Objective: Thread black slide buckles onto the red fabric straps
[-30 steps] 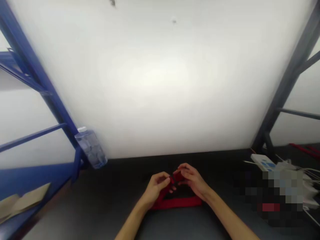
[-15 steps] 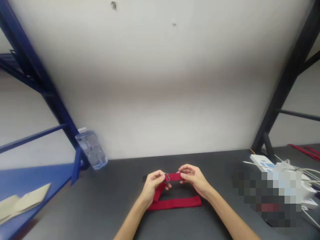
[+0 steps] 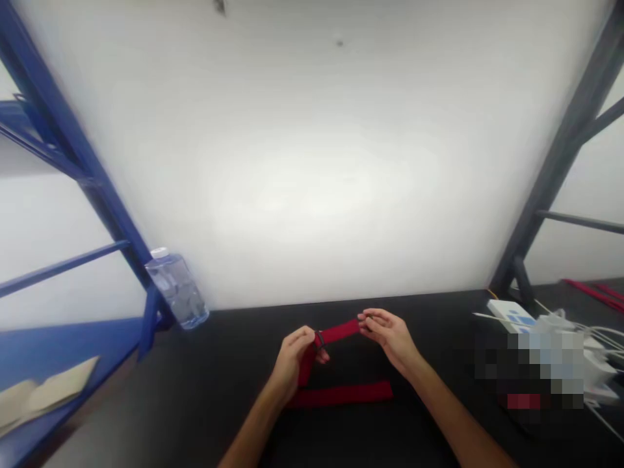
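Pale wall (image 3: 312, 195) beyond the fingers, filling most of the view. Dark worktop (image 3: 209, 370) beneath them. Blue post (image 3: 97, 162) rises far off to their left, dark post (image 3: 546, 175) far to their right. Clear bottle (image 3: 179, 289) stands tilted, well left of the fingers, near the foot of the blue post. White box (image 3: 513, 314) and pale cables well to their right.

Red strap (image 3: 340, 331): one stretch runs raised between the two hands; another drops below the left fingers. A red length (image 3: 346, 394) lies flat on the worktop, nearer the wearer than the fingers; cannot tell whether all is one piece.

Left hand (image 3: 294, 356): fingers narrow, pinching the strap beside a dark buckle (image 3: 320, 339). Right hand (image 3: 390, 335): fingers narrow, gripping the strap's far end; a dark bit there is too small to make out.

Step in hand, my reading: drawing strap along at the buckle. Next move seems to call for a steady left pinch, an even right pull, no twist.
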{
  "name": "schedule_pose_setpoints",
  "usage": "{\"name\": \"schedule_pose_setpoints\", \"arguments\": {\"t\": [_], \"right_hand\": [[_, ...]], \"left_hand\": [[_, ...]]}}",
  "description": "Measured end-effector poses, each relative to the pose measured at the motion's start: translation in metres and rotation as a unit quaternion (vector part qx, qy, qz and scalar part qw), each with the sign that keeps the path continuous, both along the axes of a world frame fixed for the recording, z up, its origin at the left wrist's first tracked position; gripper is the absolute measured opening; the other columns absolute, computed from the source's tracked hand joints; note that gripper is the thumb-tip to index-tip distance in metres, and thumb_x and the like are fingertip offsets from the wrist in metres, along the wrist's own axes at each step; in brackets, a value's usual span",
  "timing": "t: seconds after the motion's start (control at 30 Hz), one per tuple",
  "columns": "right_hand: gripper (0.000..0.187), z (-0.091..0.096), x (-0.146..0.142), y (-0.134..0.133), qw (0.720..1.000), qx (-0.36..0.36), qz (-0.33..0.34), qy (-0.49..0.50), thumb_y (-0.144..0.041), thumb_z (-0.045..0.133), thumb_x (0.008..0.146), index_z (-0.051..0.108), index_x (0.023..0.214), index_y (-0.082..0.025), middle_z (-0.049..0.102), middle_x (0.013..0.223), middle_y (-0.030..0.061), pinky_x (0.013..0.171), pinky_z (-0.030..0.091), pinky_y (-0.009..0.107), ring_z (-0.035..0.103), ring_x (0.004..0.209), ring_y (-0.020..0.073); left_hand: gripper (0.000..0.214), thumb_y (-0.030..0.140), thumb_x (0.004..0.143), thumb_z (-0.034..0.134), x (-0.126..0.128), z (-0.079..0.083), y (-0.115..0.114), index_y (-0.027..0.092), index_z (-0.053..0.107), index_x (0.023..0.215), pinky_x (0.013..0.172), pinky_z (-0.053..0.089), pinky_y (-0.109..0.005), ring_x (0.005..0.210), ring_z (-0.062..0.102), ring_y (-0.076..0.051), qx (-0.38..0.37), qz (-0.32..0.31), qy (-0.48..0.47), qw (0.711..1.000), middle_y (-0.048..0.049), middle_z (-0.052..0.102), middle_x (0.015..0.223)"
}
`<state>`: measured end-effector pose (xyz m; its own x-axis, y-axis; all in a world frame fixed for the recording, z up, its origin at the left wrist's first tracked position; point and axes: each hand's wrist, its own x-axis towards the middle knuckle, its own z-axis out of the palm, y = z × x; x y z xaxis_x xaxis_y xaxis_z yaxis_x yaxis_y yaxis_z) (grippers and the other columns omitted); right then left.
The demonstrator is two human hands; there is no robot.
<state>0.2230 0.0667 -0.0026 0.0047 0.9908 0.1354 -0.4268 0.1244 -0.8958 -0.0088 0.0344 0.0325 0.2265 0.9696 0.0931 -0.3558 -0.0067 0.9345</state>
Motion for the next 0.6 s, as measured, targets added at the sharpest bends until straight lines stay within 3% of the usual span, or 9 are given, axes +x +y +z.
{"name": "schedule_pose_setpoints", "arguments": {"t": [0.13, 0.23, 0.33, 0.6], "right_hand": [[0.044, -0.008, 0.031, 0.015, 0.978, 0.055, -0.135, -0.146, -0.036, 0.085, 0.059, 0.069, 0.095, -0.016, 0.074, 0.093, 0.0106, 0.088, 0.054, 0.045, 0.068, 0.09, 0.0269], [0.035, -0.021, 0.051, 0.025, 0.941, 0.069, -0.153, -0.295, -0.035, 0.079, 0.063, 0.071, 0.092, -0.017, 0.074, 0.089, 0.0099, 0.081, 0.055, 0.043, 0.069, 0.083, 0.0262], [0.029, -0.036, 0.063, 0.033, 0.886, 0.08, -0.172, -0.423, -0.034, 0.075, 0.065, 0.073, 0.09, -0.02, 0.075, 0.086, 0.0076, 0.076, 0.055, 0.039, 0.069, 0.078, 0.0248], [0.029, -0.051, 0.07, 0.043, 0.86, 0.073, -0.182, -0.471, -0.037, 0.073, 0.063, 0.076, 0.087, -0.021, 0.075, 0.087, 0.0074, 0.079, 0.051, 0.04, 0.067, 0.079, 0.0264]], "left_hand": [[0.022, 0.032, 0.081, 0.063, -0.008, 0.003, 0.003, 0.015, 0.058, 0.069, 0.058, 0.047, -0.027, 0.056, 0.064, -0.019, 0.005, 0.039, 0.005, 0.999, -0.004, 0.066, 0.058], [0.021, 0.032, 0.08, 0.064, -0.009, 0.002, 0.005, 0.014, 0.059, 0.07, 0.058, 0.047, -0.027, 0.056, 0.064, -0.019, 0.004, 0.038, 0.005, 0.999, -0.0049, 0.067, 0.058], [0.02, 0.03, 0.081, 0.063, -0.008, 0.0, 0.005, 0.014, 0.058, 0.069, 0.058, 0.047, -0.027, 0.056, 0.063, -0.019, 0.004, 0.027, 0.011, 1.0, -0.0047, 0.067, 0.059], [0.021, 0.03, 0.08, 0.064, -0.005, 0.0, 0.002, 0.014, 0.058, 0.068, 0.058, 0.047, -0.028, 0.055, 0.063, -0.018, 0.005, 0.005, 0.024, 1.0, -0.0052, 0.067, 0.058]]}}
